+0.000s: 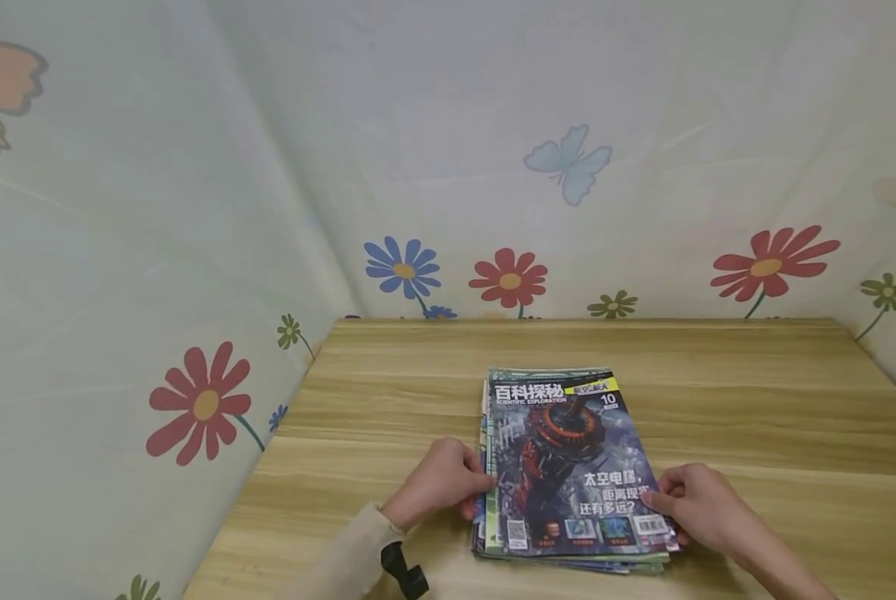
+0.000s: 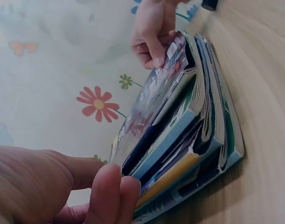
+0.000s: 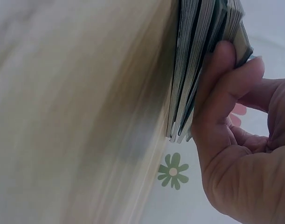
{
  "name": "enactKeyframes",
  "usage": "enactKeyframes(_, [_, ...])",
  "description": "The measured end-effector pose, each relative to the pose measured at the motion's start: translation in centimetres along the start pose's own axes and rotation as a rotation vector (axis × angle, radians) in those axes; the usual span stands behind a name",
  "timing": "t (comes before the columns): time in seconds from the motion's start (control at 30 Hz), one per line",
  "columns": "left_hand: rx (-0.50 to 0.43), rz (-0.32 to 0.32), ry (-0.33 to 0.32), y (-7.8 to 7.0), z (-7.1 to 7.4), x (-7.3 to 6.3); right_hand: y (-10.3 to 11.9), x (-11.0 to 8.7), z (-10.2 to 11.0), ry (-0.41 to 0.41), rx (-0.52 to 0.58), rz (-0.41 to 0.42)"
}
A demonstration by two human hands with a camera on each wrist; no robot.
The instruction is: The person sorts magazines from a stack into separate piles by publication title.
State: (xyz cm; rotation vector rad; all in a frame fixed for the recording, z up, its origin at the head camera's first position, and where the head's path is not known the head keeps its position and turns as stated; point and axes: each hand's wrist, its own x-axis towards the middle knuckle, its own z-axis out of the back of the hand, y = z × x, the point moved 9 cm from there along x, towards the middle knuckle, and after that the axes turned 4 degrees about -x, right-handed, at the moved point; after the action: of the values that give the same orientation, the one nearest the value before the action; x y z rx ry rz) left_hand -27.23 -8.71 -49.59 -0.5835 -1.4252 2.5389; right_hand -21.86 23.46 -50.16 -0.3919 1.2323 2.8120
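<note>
A stack of several magazines [image 2: 168,186] lies on the table, its layers slightly out of line. On top is a magazine [image 1: 553,483] with a dark cover, a red and black ring-shaped structure and white lettering. My left hand [image 1: 448,479] grips the left, spine side, fingers curled near the top magazine's edge. My right hand [image 1: 698,504] pinches the top magazine's lower right edge, thumb on the cover. In the right wrist view, fingertips [image 3: 221,58] press against the page edges of the upper magazines, with lower ones beneath. How many layers each hand holds is unclear.
The wood-grain table [image 1: 387,375] runs back to a pale wall covering [image 1: 448,108] printed with flowers and butterflies. Another such covering [image 1: 117,250] borders the left side. A black strap [image 1: 402,571] hangs at my left wrist.
</note>
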Motion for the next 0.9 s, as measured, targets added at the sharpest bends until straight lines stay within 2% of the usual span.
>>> enactKeyframes(0.2, [0.091,-0.033,-0.003,-1.1,-0.5,0.0,-0.4,-0.3,0.4,-0.027,0.024,-0.012])
enactKeyframes(0.4, [0.109,-0.044,0.031,-1.8,-1.1,0.2,-0.3,-0.4,0.6,0.003,0.168,0.068])
enactKeyframes(0.6, [0.063,-0.028,0.049,-2.0,-1.2,0.3,-0.3,-0.5,0.9,0.010,0.281,0.137])
enactKeyframes(0.9, [-0.012,0.010,0.088,-2.2,-2.2,0.5,-1.0,-0.7,1.4,0.021,0.376,0.145])
